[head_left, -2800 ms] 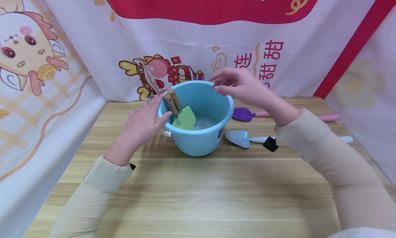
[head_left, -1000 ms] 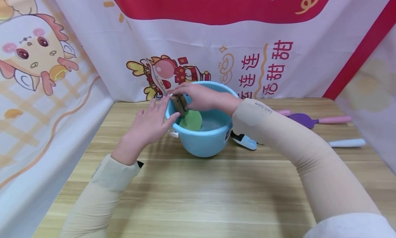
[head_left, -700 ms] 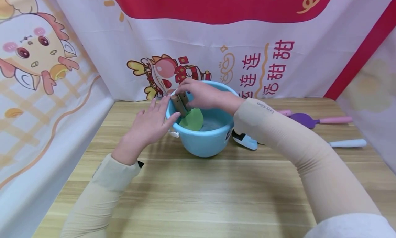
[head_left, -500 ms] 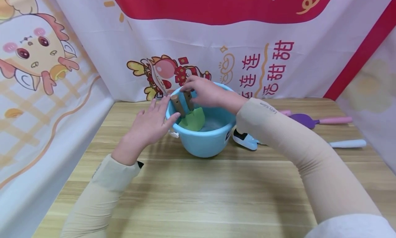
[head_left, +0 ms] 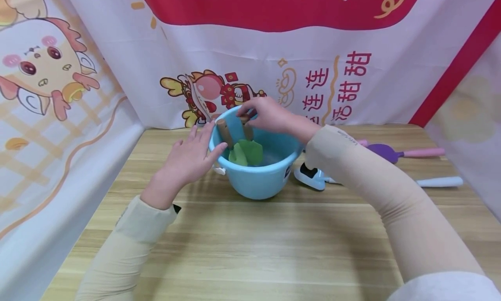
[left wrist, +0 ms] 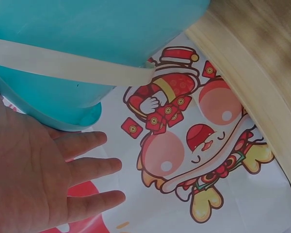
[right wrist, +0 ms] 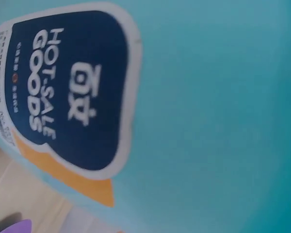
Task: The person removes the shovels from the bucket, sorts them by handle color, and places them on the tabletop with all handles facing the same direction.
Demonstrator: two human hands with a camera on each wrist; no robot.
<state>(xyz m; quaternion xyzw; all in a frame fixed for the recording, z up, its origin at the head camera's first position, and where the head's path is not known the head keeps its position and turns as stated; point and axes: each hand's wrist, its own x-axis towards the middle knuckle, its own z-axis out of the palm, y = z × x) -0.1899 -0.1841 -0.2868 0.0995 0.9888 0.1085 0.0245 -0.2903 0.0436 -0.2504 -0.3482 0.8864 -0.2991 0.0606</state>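
Observation:
The light blue bucket [head_left: 256,185] stands upright on the table; two green toy trowels with wooden handles lean inside it. My left hand [head_left: 188,162] rests on its left rim, fingers straight and spread; the left wrist view shows this hand [left wrist: 43,170] beside the bucket wall [left wrist: 87,24] and its white carrying handle [left wrist: 72,63]. My right hand [head_left: 270,114] reaches over the bucket and pinches the wooden end of the right trowel [head_left: 253,152]. Against the left inner wall leans the other trowel [head_left: 237,155]. Only the bucket's label [right wrist: 72,92] side shows in the right wrist view, without the hand.
Right of the bucket lies a light blue trowel [head_left: 311,179], partly behind my right sleeve. Further right are a purple shovel [head_left: 382,152] with a pink handle and a pale blue handle [head_left: 440,181]. A printed cloth [head_left: 250,48] hangs behind the table.
My right hand has come from above the far rim to the trowels and taken one handle. That trowel has shifted right, apart from the other. My left hand stays on the rim.

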